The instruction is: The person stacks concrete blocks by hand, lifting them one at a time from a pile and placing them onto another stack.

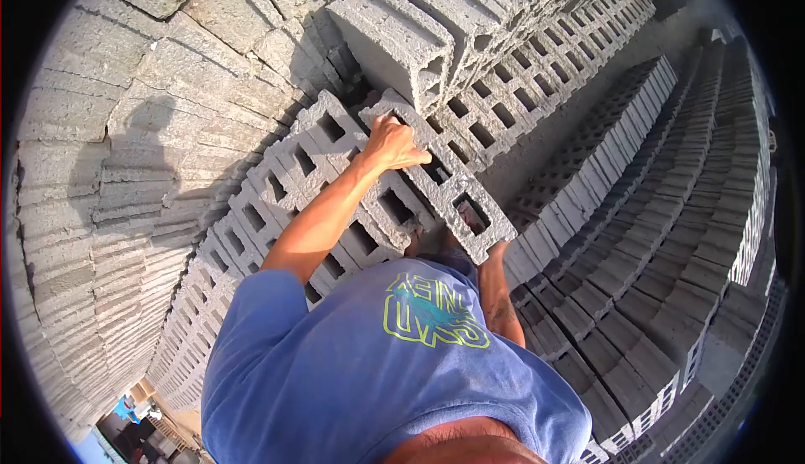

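Note:
A grey hollow concrete block [453,185] is held tilted in front of my body, with its open cells facing up toward me. My left hand [392,143] grips its far end, fingers hooked over the edge and thumb lying along the upper face. At the near right end, my right hand [496,252] is on the block, mostly hidden beneath it; some skin shows through the end cell. Just left of the held block stands a row of similar blocks [323,158], holes showing.
A tall wall of stacked blocks [109,179] rises on the left. More blocks [394,32] are piled ahead, the nearest leaning close to the held one. Long curved rows of blocks [646,271] line the right, with a narrow gap [537,158] between rows.

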`<state>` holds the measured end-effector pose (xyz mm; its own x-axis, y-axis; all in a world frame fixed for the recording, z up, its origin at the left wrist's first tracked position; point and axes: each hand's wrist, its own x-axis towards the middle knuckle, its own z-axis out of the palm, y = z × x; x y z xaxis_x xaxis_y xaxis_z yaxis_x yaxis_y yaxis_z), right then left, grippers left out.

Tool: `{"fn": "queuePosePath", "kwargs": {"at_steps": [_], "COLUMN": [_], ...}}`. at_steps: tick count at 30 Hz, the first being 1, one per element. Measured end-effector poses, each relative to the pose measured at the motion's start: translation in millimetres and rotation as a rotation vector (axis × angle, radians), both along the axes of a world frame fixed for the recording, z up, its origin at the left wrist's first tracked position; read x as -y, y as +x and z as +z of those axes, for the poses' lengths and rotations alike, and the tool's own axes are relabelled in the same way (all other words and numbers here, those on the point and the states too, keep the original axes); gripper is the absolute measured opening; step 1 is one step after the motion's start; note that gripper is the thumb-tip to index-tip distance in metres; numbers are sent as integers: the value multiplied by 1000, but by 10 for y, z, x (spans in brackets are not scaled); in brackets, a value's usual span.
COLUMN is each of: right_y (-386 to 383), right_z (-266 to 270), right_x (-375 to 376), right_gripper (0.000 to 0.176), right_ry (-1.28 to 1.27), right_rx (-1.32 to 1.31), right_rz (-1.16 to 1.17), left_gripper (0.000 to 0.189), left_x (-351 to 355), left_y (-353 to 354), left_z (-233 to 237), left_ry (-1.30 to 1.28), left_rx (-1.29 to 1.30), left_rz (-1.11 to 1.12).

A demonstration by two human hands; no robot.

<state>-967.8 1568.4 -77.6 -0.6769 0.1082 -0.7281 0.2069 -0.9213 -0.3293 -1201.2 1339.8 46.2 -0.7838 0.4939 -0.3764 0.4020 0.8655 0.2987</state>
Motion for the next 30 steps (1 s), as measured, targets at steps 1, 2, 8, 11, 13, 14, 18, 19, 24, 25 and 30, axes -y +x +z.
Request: {"fn": "queuePosePath", "kwargs": {"at_steps": [1, 2, 8, 11, 13, 14, 18, 19, 24, 25, 30], "right_y": [63, 121, -143, -336, -495, -583, -777, -742, -860, -952, -1801], "right_z": [-393, -619, -434, -620, -707, -709, -842, -957, -875, -797, 1126], "right_x": [14, 56, 545, 681, 741, 770, 804, 796, 404, 289, 348], "right_gripper": [60, 60, 58, 57, 57, 57, 56, 57, 59, 60, 62], "right_ry": [-98, -197, -214, -233, -226, -222, -180, -91, 377, 509, 926], "right_rx": [10, 23, -3, -29, -35, -39, -71, 90, 457, 521, -299], "right_rz": [-53, -108, -117, -109, -103, -98, -109, -52, 113, 137, 232], "left_gripper": [49, 47, 36, 36, 37, 37, 36, 42, 56, 60, 61], "left_x": [-21, -28, 56, 161, 239, 307, 406, 421, 447, 500, 585], "left_y": [63, 145, 124, -81, -260, -344, -427, -429, -303, -221, 602], "left_z": [-7, -17, 45, 107, 94, 22, -227, -224, -302, -489, -320], "left_ry": [45, 88, -19, -78, -112, -135, -135, -161, -133, -6, 318], "left_rx": [12, 25, -62, -106, -117, -148, -210, -140, -135, -307, -612], "left_rz": [28, 56, 88, 133, 133, 128, 248, 250, 257, 248, 370]}}
